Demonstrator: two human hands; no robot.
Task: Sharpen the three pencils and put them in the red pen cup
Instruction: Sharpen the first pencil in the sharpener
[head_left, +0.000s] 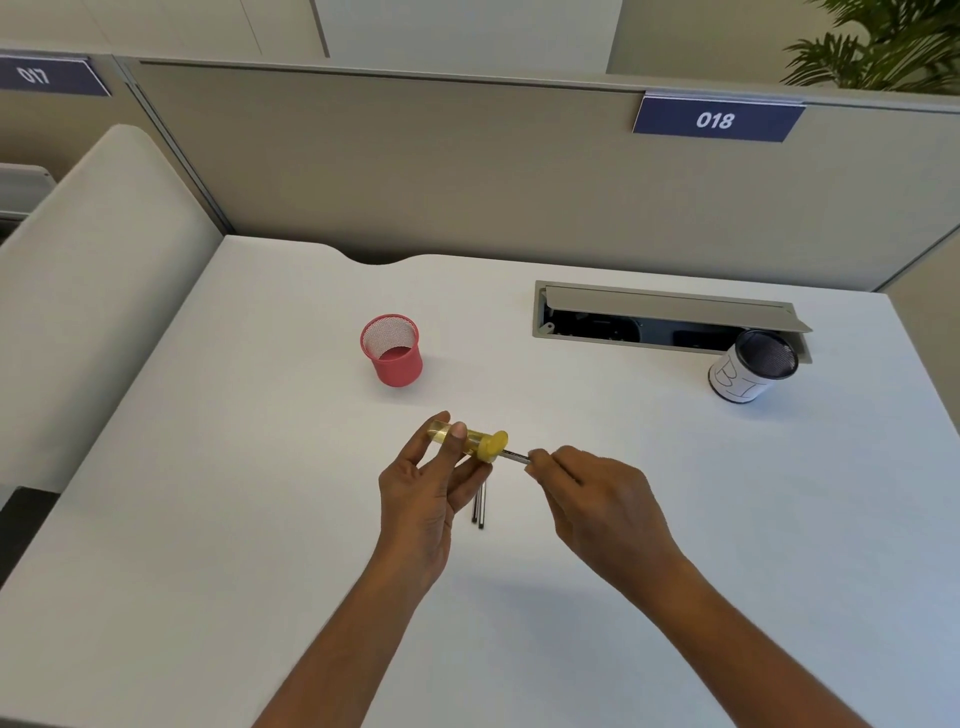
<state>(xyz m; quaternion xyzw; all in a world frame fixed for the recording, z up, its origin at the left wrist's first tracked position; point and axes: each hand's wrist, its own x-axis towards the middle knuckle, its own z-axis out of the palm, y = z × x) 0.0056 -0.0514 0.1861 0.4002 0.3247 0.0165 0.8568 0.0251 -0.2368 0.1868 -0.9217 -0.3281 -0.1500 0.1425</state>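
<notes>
My left hand (426, 493) grips a yellow see-through pencil sharpener (475, 440), holding it sideways above the white desk (260, 519). My right hand (597, 499) pinches a dark pencil (515, 457) whose tip sits inside the sharpener's yellow cap. Two more dark pencils (480, 512) lie side by side on the desk, partly hidden under my left hand. The red mesh pen cup (393, 351) stands upright and empty, farther back and a little to the left of the hands.
A black mesh cup wrapped in white paper (748, 369) stands at the right. Behind it an open cable tray (665, 322) is sunk into the desk. Grey partition panels (467, 171) close off the back edge, and a padded bench (93, 291) lies left.
</notes>
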